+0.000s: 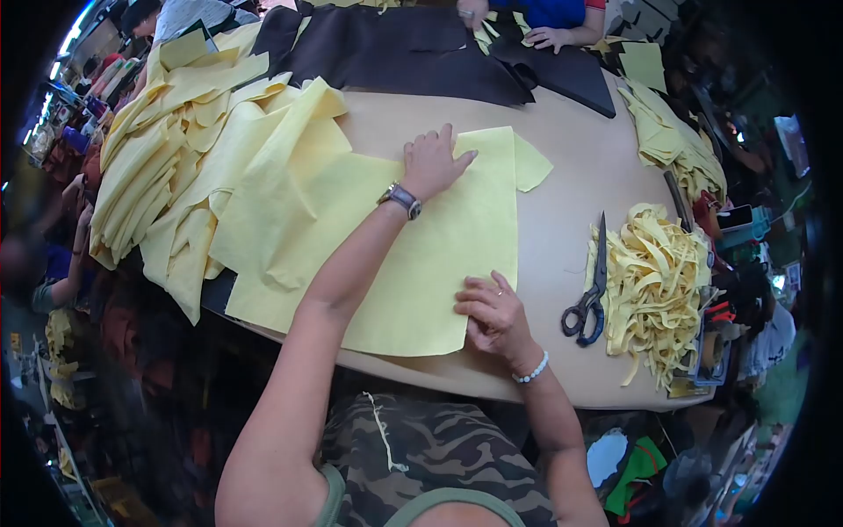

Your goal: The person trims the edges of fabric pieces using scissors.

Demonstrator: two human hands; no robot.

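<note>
A large yellow sheet [421, 263] lies on the tan table [562, 211], its left part rumpled and running toward a heap of folded yellow material [149, 176]. My left hand [430, 164], with a watch at the wrist, rests flat on the sheet's upper part, fingers spread. At the sheet's lower right edge is my right hand [493, 318], fingers bent and apart, touching the edge. A small yellow piece [531, 164] shows from under the sheet's upper right side. Black-handled scissors [589, 303] lie to the right of my right hand.
Beside the scissors is a pile of yellow strips [657, 290]. Dark material [395, 53] spans the far side, where a co-worker's hands [546, 38] are. More folded yellow pieces [672, 140] lie at the right edge. Another person bends at the upper left.
</note>
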